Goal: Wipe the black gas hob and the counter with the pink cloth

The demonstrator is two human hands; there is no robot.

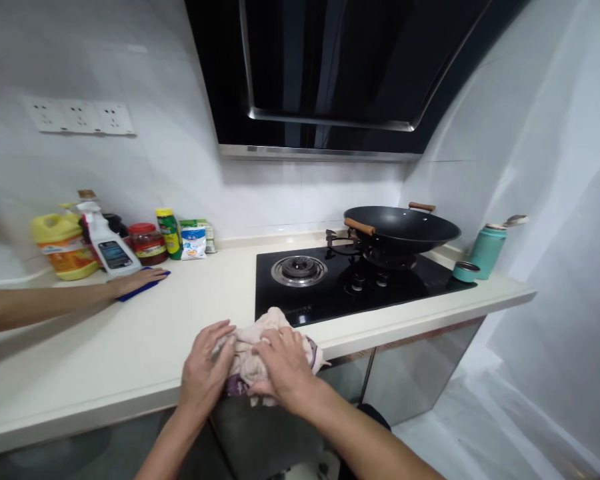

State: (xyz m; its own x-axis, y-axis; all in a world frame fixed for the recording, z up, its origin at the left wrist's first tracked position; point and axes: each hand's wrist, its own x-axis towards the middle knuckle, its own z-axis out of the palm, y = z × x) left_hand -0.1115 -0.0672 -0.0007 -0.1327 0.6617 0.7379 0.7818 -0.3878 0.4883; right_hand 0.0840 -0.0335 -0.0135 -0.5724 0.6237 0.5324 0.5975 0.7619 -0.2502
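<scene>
A bunched beige cloth [250, 363] with purple patches lies at the counter's front edge, partly hanging over it, by the near left corner of the black gas stove [320, 300]. My right hand [290, 367] grips the cloth from above, fingers curled over its folds. On its left side my left hand [205, 367] bends its fingers and thumb around the cloth's edge. Parts of the cloth are hidden beneath both hands.
At the left, another person's hand [135, 281] presses a blue cloth [145, 288] on the counter, before a spray bottle [111, 243], a yellow jug [65, 247] and several containers. A black wok [403, 227] sits on the right burner; a green bottle [487, 250] stands beyond. A range hood [320, 67] overhangs.
</scene>
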